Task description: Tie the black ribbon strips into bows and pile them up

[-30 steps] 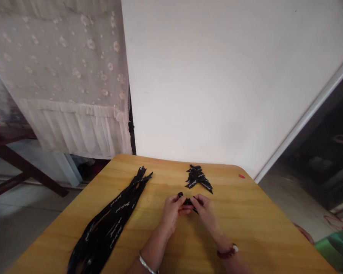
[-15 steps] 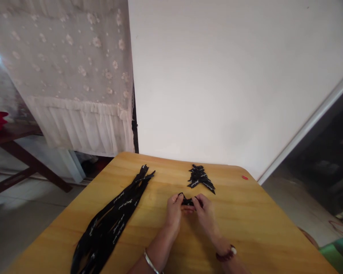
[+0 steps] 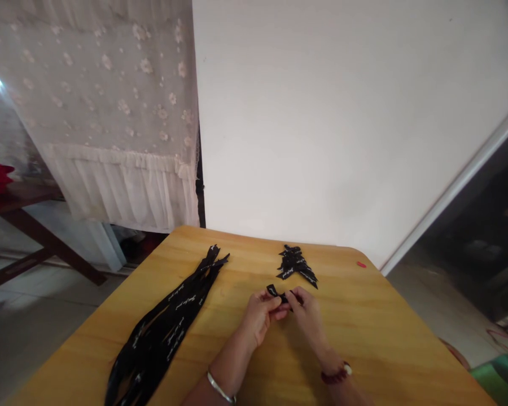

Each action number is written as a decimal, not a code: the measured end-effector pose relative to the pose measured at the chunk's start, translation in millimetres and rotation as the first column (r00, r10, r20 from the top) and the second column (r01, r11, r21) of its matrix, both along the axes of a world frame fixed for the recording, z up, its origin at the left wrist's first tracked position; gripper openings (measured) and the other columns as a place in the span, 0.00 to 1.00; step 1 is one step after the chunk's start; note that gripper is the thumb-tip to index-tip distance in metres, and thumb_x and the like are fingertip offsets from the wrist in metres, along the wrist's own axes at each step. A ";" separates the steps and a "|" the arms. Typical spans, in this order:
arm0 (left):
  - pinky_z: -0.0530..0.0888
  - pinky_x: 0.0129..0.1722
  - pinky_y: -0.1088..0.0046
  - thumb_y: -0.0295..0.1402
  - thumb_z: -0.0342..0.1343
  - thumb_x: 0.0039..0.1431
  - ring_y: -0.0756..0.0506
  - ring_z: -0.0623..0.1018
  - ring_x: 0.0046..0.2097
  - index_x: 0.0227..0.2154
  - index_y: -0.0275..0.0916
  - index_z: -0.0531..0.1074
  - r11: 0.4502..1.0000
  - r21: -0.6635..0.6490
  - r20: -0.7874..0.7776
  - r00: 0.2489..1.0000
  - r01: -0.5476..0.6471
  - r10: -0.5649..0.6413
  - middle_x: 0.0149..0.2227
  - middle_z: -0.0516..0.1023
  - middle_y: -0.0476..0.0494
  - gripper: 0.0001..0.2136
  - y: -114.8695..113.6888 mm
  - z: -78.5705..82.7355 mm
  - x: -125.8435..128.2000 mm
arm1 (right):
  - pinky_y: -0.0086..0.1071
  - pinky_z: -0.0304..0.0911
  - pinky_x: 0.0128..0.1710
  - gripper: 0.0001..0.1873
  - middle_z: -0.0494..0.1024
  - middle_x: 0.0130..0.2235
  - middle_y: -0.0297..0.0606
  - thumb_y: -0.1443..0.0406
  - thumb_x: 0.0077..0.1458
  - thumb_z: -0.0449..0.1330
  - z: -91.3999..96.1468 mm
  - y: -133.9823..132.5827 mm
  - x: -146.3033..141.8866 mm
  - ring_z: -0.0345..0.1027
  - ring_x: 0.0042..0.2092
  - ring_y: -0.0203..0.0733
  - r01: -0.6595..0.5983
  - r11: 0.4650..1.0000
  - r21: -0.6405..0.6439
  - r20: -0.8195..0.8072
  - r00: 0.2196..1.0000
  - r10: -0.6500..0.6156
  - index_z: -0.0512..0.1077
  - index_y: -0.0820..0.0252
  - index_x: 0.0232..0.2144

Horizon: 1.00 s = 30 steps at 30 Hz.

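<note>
Between my two hands is a short black ribbon bow point(image 3: 272, 290) with white script on it, held just above the table. My left hand point(image 3: 260, 313) pinches it near the middle, one loop end sticking up past the thumb. The fingers of my right hand point(image 3: 305, 313) are closed on its other end, partly hiding it. A small pile of black ribbon bows point(image 3: 295, 263) lies beyond my hands. To the left stretches a long bundle of black printed ribbons point(image 3: 169, 321).
The wooden table point(image 3: 364, 338) reaches a white wall panel point(image 3: 322, 113) at its far edge. A small red object point(image 3: 361, 264) lies near the far right corner. A lace curtain point(image 3: 127, 113) hangs at left, by a dark wooden stand point(image 3: 34, 225). Green fabric point(image 3: 502, 375) shows at lower right.
My left thumb has shifted right along the ribbon, toward its middle, and the left end now stands free above my fingers. My right hand stays closed on the other end.
</note>
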<state>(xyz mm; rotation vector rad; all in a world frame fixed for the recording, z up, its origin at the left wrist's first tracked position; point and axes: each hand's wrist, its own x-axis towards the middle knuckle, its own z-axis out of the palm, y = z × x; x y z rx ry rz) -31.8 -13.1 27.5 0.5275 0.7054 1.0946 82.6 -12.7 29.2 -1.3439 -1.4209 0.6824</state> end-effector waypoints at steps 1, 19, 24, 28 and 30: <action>0.70 0.28 0.76 0.25 0.59 0.36 0.48 0.75 0.28 0.25 0.31 0.67 1.000 0.002 -0.012 1.000 -0.005 0.005 0.27 0.74 0.41 0.09 0.1 -0.3 -0.6 | 0.26 0.49 0.19 0.15 0.59 0.16 0.28 0.58 0.44 0.53 1.2 -0.8 0.1 0.53 0.20 0.33 -0.011 1.000 -0.007 -0.023 1.000 0.011 0.58 0.59 0.14; 0.60 0.08 0.81 0.33 0.55 0.38 0.54 0.65 0.11 0.25 0.35 0.62 0.995 0.095 -0.250 0.967 -0.021 0.045 0.18 0.69 0.53 0.11 2.1 -1.9 -2.2 | 0.27 0.53 0.24 0.09 0.65 0.18 0.30 0.62 0.38 0.59 1.8 1.9 5.8 0.57 0.23 0.34 -0.139 0.985 -0.100 -0.216 0.970 0.115 0.66 0.62 0.20; 0.54 0.06 0.82 0.42 0.51 0.42 0.59 0.61 0.09 0.26 0.34 0.65 0.983 0.124 -0.295 0.941 -0.133 0.164 0.28 0.73 0.47 0.14 3.6 3.5 -10.4 | 0.27 0.51 0.22 0.08 0.64 0.18 0.29 0.62 0.37 0.59 4.7 2.3 7.1 0.55 0.22 0.34 -0.088 0.994 -0.069 -0.144 0.987 0.077 0.66 0.62 0.19; 0.51 0.05 0.82 0.42 0.53 0.40 0.58 0.60 0.08 0.23 0.34 0.65 0.990 0.121 -0.397 0.911 -0.069 0.112 0.22 0.72 0.49 0.14 3.0 4.7 -10.4 | 0.26 0.50 0.21 0.06 0.62 0.16 0.28 0.63 0.37 0.58 5.2 0.6 3.0 0.54 0.20 0.32 -0.115 0.990 -0.079 -0.103 0.989 0.106 0.66 0.61 0.18; 0.50 0.05 0.83 0.40 0.55 0.38 0.58 0.59 0.08 0.20 0.34 0.64 0.987 0.147 -0.422 0.898 -0.071 0.127 0.17 0.69 0.52 0.13 3.1 2.2 -8.3 | 0.26 0.50 0.21 0.06 0.62 0.16 0.27 0.64 0.37 0.57 4.3 0.4 1.8 0.54 0.20 0.32 -0.123 0.989 -0.085 -0.081 0.990 0.116 0.66 0.61 0.18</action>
